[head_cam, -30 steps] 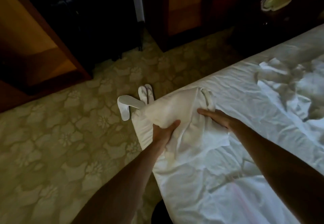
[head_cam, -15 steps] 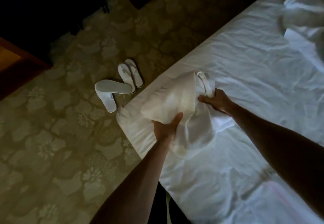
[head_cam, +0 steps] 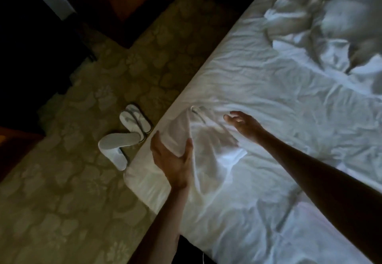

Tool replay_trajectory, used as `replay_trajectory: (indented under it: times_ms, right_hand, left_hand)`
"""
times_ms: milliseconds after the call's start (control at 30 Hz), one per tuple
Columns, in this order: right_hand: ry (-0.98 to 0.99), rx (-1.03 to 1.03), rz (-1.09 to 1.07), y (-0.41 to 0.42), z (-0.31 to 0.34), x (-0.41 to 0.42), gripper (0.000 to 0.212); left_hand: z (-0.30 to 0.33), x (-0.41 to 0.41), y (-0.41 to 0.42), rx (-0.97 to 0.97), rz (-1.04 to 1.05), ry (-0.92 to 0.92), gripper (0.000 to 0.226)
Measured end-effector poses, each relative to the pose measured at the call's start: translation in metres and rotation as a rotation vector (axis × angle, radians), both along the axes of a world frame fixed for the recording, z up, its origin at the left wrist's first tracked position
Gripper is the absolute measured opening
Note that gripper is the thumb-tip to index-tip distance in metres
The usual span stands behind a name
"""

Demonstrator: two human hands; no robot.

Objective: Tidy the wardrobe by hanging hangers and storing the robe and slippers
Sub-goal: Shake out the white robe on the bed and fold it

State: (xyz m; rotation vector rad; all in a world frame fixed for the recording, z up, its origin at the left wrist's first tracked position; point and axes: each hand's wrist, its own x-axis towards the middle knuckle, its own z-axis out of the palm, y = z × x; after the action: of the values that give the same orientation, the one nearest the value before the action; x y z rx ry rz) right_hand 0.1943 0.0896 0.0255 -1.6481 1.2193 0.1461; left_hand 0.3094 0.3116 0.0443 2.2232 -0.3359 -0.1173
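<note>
Lying loose at the bed [head_cam: 268,90] edge, the robe [head_cam: 208,150] could slide floorward, since left hand [head_cam: 173,160] and right hand [head_cam: 244,123] both show a wide, empty grip.

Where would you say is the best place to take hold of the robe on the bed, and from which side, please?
Probably at the collar end of the robe, where a small hanging loop shows near the bed edge. The cloth lies flat and spread, so fingers should come from above and pinch a fold. The right hand hovers open nearest that end; the left hand rests open at the robe's left edge.
</note>
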Motion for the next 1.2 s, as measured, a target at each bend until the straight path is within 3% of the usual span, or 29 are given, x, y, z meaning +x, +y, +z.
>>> replay_trajectory:
  times_ms: [100,233,367,467,633,833,933,1000,1033,1200]
  right_hand:
    - [-0.039,-0.152,-0.123,-0.029,0.020,-0.058,0.067]
    - [0.006,-0.436,-0.173,-0.085,0.040,-0.153,0.060]
    - [0.113,-0.648,-0.195,-0.151,0.043,-0.232,0.057]
    - [0.228,-0.679,-0.213,-0.194,0.029,-0.274,0.060]
    - [0.394,-0.755,-0.228,-0.265,0.001,-0.314,0.068]
    - [0.596,-0.844,-0.012,-0.346,-0.043,-0.333,0.085]
    - [0.681,-0.856,0.078,-0.373,-0.064,-0.341,0.053]
    - [0.613,-0.890,0.009,-0.382,-0.075,-0.347,0.026]
    - [0.568,-0.893,-0.065,-0.384,-0.077,-0.348,0.022]
    - [0.449,-0.778,-0.450,-0.350,-0.083,-0.335,0.038]
  left_hand:
    - [0.021,-0.020,-0.074,-0.029,-0.350,-0.046,0.083]
    - [0.032,-0.072,-0.189,0.049,-0.729,-0.092,0.088]
    - [0.028,-0.123,-0.290,0.241,-0.999,-0.191,0.091]
    - [0.008,-0.148,-0.350,0.378,-1.146,-0.301,0.091]
    - [-0.033,-0.162,-0.446,0.571,-1.234,-0.498,0.088]
    - [-0.065,-0.173,-0.561,0.556,-1.303,-0.811,0.079]
    - [-0.080,-0.177,-0.598,0.620,-1.367,-0.918,0.059]
    - [-0.086,-0.178,-0.609,0.654,-1.409,-0.985,0.037]
    - [-0.088,-0.178,-0.610,0.662,-1.427,-0.996,0.031]
    - [-0.105,-0.173,-0.564,0.535,-1.449,-0.755,0.020]
